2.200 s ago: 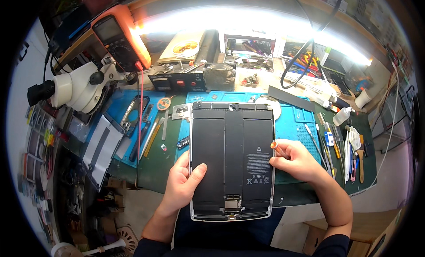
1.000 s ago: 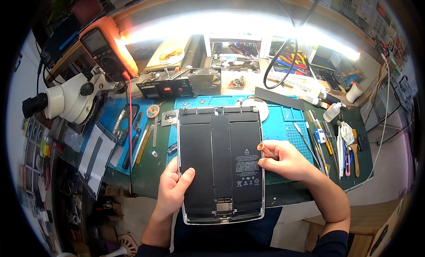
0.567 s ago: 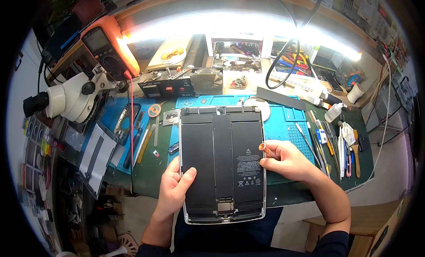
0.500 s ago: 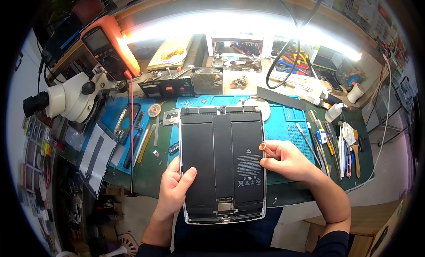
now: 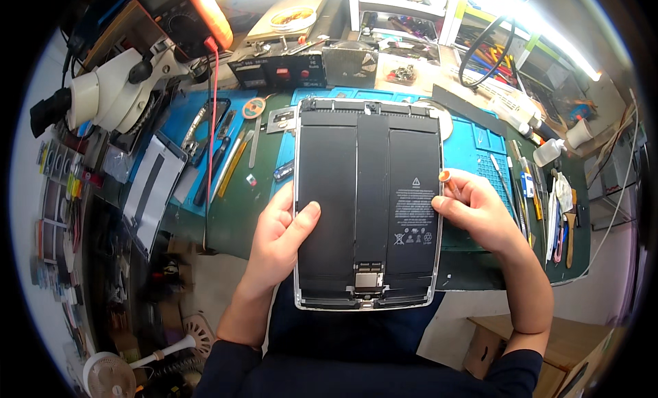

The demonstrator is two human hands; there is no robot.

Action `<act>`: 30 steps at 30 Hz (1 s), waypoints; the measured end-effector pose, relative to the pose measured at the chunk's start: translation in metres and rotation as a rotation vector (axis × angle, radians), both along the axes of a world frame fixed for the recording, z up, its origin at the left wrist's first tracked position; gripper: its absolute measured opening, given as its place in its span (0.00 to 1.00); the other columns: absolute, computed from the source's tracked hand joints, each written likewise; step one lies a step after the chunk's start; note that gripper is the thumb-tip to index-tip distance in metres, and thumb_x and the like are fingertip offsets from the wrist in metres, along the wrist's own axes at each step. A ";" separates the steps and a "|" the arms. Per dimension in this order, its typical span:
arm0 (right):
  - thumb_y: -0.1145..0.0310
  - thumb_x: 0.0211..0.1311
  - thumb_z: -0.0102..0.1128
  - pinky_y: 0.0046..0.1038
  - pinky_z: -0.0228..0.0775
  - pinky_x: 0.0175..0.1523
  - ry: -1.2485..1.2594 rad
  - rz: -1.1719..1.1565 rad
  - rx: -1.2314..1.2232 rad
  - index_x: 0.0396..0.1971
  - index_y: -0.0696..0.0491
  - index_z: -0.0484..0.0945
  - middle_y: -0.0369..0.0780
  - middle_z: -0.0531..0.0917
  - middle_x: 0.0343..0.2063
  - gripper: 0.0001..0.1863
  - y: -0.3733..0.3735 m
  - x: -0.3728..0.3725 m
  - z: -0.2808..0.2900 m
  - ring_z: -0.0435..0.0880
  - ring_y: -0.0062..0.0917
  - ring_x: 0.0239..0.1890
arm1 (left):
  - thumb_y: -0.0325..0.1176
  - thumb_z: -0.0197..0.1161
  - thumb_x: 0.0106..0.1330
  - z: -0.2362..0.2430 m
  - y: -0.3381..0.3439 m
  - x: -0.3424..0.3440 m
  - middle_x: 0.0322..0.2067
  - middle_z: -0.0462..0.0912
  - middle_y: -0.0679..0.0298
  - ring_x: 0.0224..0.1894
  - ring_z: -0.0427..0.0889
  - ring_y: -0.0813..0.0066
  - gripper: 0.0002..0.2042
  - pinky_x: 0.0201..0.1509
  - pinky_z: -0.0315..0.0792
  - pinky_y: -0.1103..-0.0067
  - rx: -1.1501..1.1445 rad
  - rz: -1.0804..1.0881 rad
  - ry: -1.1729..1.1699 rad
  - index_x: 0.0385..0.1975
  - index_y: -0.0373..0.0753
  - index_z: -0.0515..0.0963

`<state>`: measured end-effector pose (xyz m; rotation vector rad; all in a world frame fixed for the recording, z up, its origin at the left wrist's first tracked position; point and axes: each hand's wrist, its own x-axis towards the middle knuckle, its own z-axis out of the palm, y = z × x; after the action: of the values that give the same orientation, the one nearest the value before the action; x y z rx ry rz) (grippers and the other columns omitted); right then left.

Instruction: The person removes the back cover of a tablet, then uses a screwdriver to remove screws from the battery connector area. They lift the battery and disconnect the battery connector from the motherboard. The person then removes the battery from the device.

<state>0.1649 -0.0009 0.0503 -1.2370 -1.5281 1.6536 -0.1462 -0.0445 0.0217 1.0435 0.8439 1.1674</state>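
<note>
An opened tablet (image 5: 329, 192) is held up over the bench's near edge, its black battery cells and a small metal-covered board at its lower end exposed. My left hand (image 5: 279, 228) grips its left side, thumb on the battery face and fingers behind. At the right edge my right hand (image 5: 480, 209) is closed round a slim tool with an orange, round-ended handle (image 5: 449, 183); most of this tool is hidden by the fingers. The right thumb touches the tablet's rim, or lies just beside it.
A blue work mat (image 5: 473, 134) lies behind the tablet. Tweezers, a brush (image 5: 570, 237) and other hand tools lie on the right. To the left are a microscope (image 5: 113, 90), an orange multimeter (image 5: 205, 18) and a removed panel (image 5: 154, 192) overhanging the bench.
The whole view has shifted, with the bench sitting higher in the picture and a fan showing lower left. Both hands keep the same hold on the tablet and the orange-handled tool.
</note>
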 end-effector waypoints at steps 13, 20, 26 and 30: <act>0.69 0.73 0.64 0.17 0.62 0.39 -0.014 -0.011 0.026 0.60 0.63 0.75 0.25 0.72 0.30 0.21 0.002 0.000 0.001 0.67 0.08 0.33 | 0.30 0.51 0.84 -0.004 0.004 -0.004 0.56 0.83 0.57 0.53 0.83 0.77 0.20 0.56 0.78 0.81 0.033 -0.039 0.002 0.70 0.29 0.66; 0.69 0.73 0.64 0.16 0.62 0.39 -0.024 0.014 0.008 0.61 0.63 0.75 0.24 0.72 0.29 0.22 0.004 0.001 0.002 0.67 0.07 0.32 | 0.30 0.51 0.83 -0.005 0.003 0.000 0.55 0.83 0.58 0.52 0.83 0.79 0.19 0.55 0.78 0.81 0.027 0.009 -0.008 0.69 0.29 0.67; 0.68 0.74 0.64 0.16 0.62 0.40 0.015 0.023 0.010 0.60 0.62 0.76 0.24 0.73 0.30 0.21 0.004 0.002 0.000 0.67 0.07 0.33 | 0.30 0.51 0.83 -0.005 0.005 -0.001 0.53 0.84 0.59 0.50 0.83 0.80 0.19 0.53 0.78 0.82 0.030 -0.002 -0.021 0.68 0.29 0.68; 0.67 0.74 0.64 0.16 0.63 0.40 0.008 0.015 0.017 0.59 0.62 0.76 0.24 0.73 0.30 0.20 0.004 0.001 -0.001 0.67 0.07 0.33 | 0.30 0.51 0.83 -0.004 0.004 0.000 0.52 0.84 0.59 0.49 0.83 0.81 0.19 0.53 0.77 0.82 0.025 0.001 -0.023 0.68 0.29 0.68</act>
<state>0.1661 0.0027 0.0493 -1.2112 -1.5469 1.6494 -0.1458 -0.0404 0.0175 1.0482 0.8138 1.1911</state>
